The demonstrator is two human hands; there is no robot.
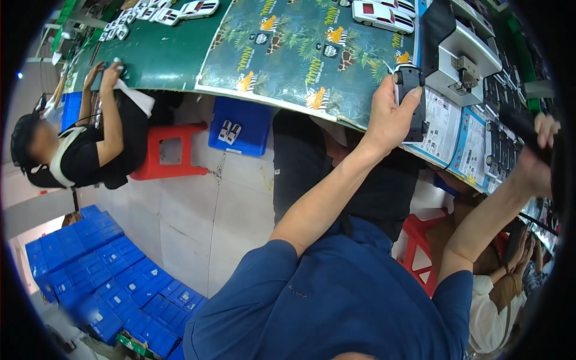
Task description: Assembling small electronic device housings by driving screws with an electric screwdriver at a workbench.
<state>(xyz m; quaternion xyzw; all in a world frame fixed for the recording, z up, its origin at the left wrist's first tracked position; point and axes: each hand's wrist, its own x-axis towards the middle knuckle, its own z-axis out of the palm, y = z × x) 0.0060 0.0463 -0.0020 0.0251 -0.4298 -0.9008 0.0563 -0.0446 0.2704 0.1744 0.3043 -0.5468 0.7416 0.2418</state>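
My left hand [386,117] grips a toy car [410,99] at the near edge of the workbench. The car is turned so its black underside with wheels faces up, and my thumb lies along it. At the far right, my right hand [536,168] is raised with its fingers wrapped round a long dark tool [519,124]; part of it fades into the dark rim, and its exact kind cannot be made out. Right of the held car stands a grey metal fixture [465,75] with a clamp-like part. Further right, black car undersides [497,147] lie in a row on the bench.
White toy cars [384,17] stand at the bench's back, more [198,8] at the far left. A patterned sheet [282,54] covers the bench. Below are a blue bin [240,129] and a red stool [171,150]. A co-worker [78,141] sits left; blue crates [120,282] are stacked behind.
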